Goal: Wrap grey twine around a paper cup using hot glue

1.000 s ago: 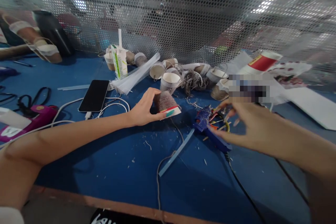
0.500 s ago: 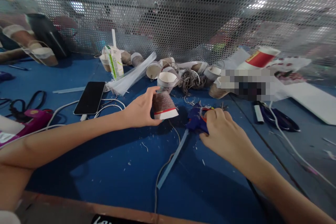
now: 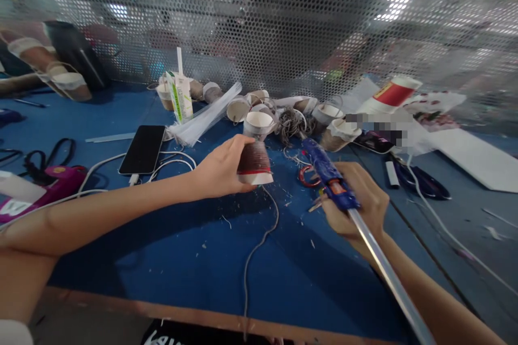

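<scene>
My left hand (image 3: pixel 226 167) is wrapped round an upside-down paper cup (image 3: pixel 254 160) covered in brown cord, with a red band and white rim at the bottom. From under the cup a grey cord (image 3: pixel 259 248) runs over the blue table to its front edge. My right hand (image 3: pixel 360 199) grips a blue glue gun (image 3: pixel 327 172), its nozzle towards the back and a long clear glue stick (image 3: pixel 388 275) sticking out of its rear. Red-handled scissors (image 3: pixel 308 176) lie just left of the gun. Behind the held cup stands another cup (image 3: pixel 258 123).
Several cups and a cord tangle (image 3: pixel 293 124) line the perforated metal screen (image 3: pixel 259 27). On the left are a phone (image 3: pixel 142 150), a carton (image 3: pixel 181 98), clear sticks (image 3: pixel 206 116) and a purple glue gun (image 3: pixel 60 186). Dark-handled scissors (image 3: pixel 424 183) and a white board (image 3: pixel 477 159) lie right.
My right hand has lifted the glue gun off the table and turned it, so the stick now points to the lower right. Red-handled scissors have come into view. The left hand still holds the cup.
</scene>
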The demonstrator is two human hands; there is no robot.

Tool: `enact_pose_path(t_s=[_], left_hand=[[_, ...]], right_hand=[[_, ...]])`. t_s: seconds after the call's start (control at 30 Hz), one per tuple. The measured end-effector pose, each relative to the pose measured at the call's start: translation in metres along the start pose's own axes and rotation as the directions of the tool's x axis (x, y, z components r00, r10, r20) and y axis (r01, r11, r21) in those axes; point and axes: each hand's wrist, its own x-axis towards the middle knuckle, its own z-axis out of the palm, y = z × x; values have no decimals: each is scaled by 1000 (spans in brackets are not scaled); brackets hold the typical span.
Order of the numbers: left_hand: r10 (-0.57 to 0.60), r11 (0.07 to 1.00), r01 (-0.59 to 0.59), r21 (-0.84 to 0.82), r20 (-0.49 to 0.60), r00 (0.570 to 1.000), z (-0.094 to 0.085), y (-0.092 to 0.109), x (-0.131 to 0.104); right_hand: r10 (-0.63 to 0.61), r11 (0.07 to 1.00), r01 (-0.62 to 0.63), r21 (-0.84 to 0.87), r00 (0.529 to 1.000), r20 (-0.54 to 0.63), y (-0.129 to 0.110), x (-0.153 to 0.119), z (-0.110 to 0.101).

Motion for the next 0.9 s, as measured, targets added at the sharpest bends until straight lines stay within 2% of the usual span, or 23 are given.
enact_pose_path(t_s=[0.07,0.13,0.23,0.37,0.5,0.7,0.9], left_hand=[[108,991,-112,-77,-53,993,3,-4,-1],[176,975,-188,-123,-102,979,9,-10,-3],[158,973,-174,-148,-113,981,21,-20,-8],[144,964,-179,-197,-179,973,29,-27,-11],[140,965,-185,-188,-230,963,29,-27,-10],[145,971,-181,-156,-218,965,25,-22,-9],[157,983,-171,-61,-178,971,22,-18,-11]], right_hand=[[30,998,-30,62,999,-10,-9,-2,-3],[117,986,-114,122,993,-13,-19,-4,-6],[194,965,-195,177,981,26,-31,-7,-10],[89,977,-108,187,991,103,-38,-10,-14],[69,969,-105,222,984,166,-42,-14,-15],[36,960,-112,258,959,281,-48,-19,-12],[46,956,-128,264,954,297,-48,-17,-11]])
